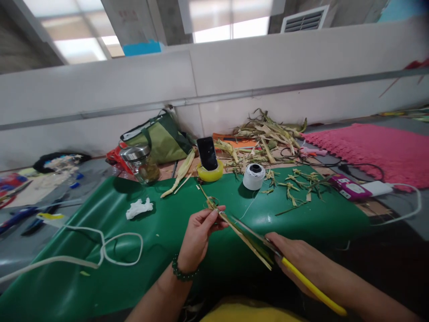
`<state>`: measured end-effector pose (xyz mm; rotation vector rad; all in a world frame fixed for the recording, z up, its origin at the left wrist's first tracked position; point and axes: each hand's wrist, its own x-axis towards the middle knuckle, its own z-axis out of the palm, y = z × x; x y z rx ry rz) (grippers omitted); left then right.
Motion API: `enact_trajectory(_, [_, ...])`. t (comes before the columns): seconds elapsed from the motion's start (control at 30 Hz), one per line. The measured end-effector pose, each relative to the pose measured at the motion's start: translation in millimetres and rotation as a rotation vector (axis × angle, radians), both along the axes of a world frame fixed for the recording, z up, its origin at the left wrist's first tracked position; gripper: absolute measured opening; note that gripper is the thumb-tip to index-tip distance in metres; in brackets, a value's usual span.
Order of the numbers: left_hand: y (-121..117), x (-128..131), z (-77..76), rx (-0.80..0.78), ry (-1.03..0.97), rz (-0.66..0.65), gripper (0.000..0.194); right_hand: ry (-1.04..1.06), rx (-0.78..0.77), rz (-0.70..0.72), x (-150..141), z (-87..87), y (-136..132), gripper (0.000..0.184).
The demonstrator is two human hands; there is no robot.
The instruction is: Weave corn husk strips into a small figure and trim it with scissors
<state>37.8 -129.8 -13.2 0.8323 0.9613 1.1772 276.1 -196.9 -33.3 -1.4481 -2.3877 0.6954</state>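
Observation:
My left hand (197,235) is closed in a pinch on a tied piece of corn husk (248,243). Its small knotted end pokes up past the fingertips, and long strips trail down to the right. Scissors with yellow handles (313,286) are gripped in my right hand (296,255). Their blades point up and left, close alongside the husk strips; whether they touch is unclear. A thin white thread runs from a white spool (253,181) toward the husk. Small knotted husk pieces (293,188) lie right of the spool.
A phone (207,153) leans in a yellow tape roll (210,173) on the green mat (161,255). Behind lie dry husks (268,129), a glass jar (144,167) and a green bag (164,138). White cable (100,248) loops at left; a purple box (350,186) sits right.

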Motion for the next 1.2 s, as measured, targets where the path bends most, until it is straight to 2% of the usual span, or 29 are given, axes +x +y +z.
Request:
enact_trajectory(0.1, [-3,1,-1.2,0.023,0.002,0.005,0.034,-0.058,-0.062,0.005,-5,8.0,0,0.019])
enact_trajectory(0.2, [-5,0,-2.3,0.055,0.035,0.003,0.035,-0.049,-0.096,-0.005,-7,10.6,-2,0.017])
enact_trajectory(0.53, [-5,4,-8.4,0.158,0.134,0.049,0.042,0.078,-0.29,-0.063,-13,5.0,-4,0.012])
enact_trajectory(0.7, [-6,5,-8.9,0.193,0.177,0.049,0.04,0.114,-0.281,-0.064,-14,-0.9,-3,0.016])
enact_trajectory(0.93, [-6,4,-5.3,0.205,0.205,0.063,0.036,0.177,-0.269,-0.069,-18,3.2,-3,0.019])
enact_trajectory(1.03, [-6,3,-6.1,0.181,0.19,0.031,0.037,0.195,-0.263,-0.062,-17,4.0,-3,0.021])
enact_trajectory(1.2, [-2,-1,-4.8,0.073,0.109,-0.042,0.038,0.296,-0.205,-0.197,-9,0.5,5,0.014])
